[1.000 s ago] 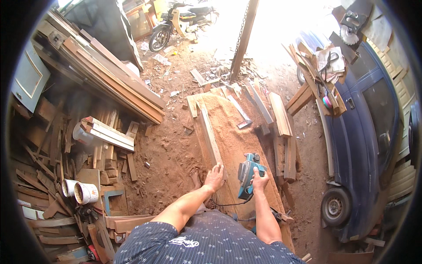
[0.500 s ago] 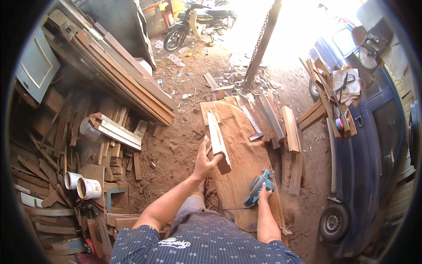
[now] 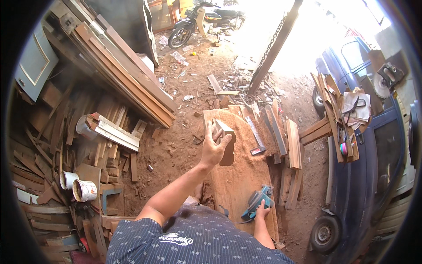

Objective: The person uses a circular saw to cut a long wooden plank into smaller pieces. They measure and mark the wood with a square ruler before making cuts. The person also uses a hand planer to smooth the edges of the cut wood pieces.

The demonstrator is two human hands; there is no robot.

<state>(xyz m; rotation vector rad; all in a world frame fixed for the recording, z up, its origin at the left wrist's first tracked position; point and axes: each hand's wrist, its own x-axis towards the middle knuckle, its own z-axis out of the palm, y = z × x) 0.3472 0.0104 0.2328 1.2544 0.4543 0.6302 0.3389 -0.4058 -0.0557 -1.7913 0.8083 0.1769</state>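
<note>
My left hand (image 3: 212, 148) grips a short wooden block (image 3: 227, 152) with a stepped profile, held up off the workbench and seen nearly end-on. The fingers wrap its left side, with the thumb across its near face. Lower right, my right hand (image 3: 263, 211) is closed around the handle of a teal electric planer (image 3: 256, 200), which rests on the wide wooden plank (image 3: 224, 187). Sawdust (image 3: 239, 138) covers much of the plank's far part. Right of the dust lies a try square (image 3: 255, 138).
Several timber pieces (image 3: 293, 143) lie right of the plank. Stacked boards (image 3: 127, 75), offcuts and two white buckets (image 3: 84, 190) crowd the left. A dark blue vehicle (image 3: 351, 185) stands at right, a post (image 3: 274, 48) ahead, and a motorcycle (image 3: 206, 20) farther back.
The wooden piece has been turned, from lying lengthwise away from me to nearly end-on, and my left hand has risen with it. My right hand stays on the planer. The view has shifted slightly.
</note>
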